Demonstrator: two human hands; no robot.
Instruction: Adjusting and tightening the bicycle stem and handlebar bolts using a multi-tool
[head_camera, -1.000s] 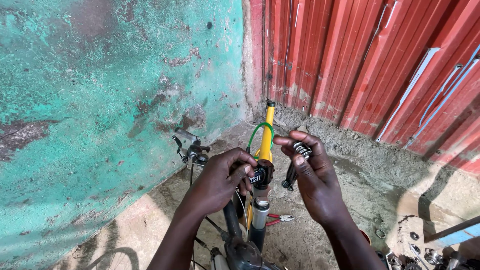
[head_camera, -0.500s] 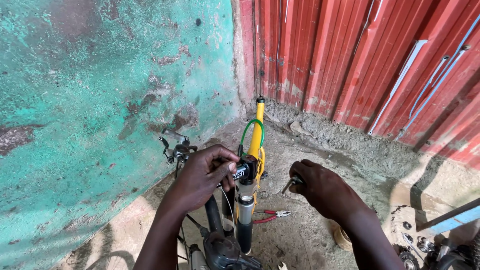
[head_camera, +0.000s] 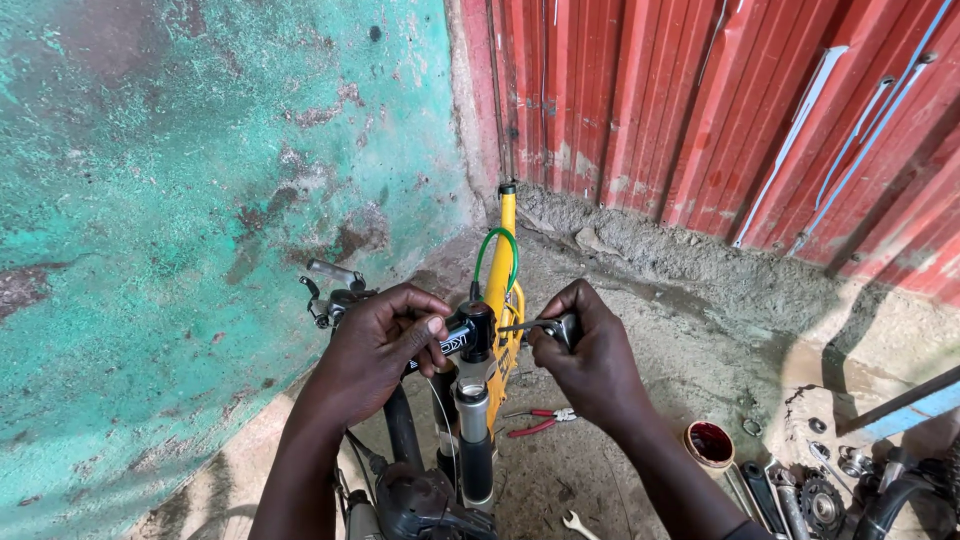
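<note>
A yellow bicycle frame (head_camera: 503, 270) stands below me with its black stem (head_camera: 470, 333) and handlebar at the middle. My left hand (head_camera: 378, 350) grips the handlebar beside the stem. My right hand (head_camera: 588, 355) holds a metal key tool (head_camera: 535, 325) whose thin shaft points left into the stem bolt. A green cable loop (head_camera: 497, 250) arcs over the frame. A silver brake lever (head_camera: 330, 290) sticks out to the left of my left hand.
A teal wall rises at the left and a red corrugated metal wall (head_camera: 720, 110) at the right. Red-handled pliers (head_camera: 535, 420) and a spanner (head_camera: 580, 525) lie on the dirt floor. A small red-filled tin (head_camera: 710, 445), sprockets and loose parts (head_camera: 820, 495) lie at the lower right.
My right hand moved from the right back to the stem and now holds the tool against its bolt. My view shifted a little; my left hand stayed on the handlebar.
</note>
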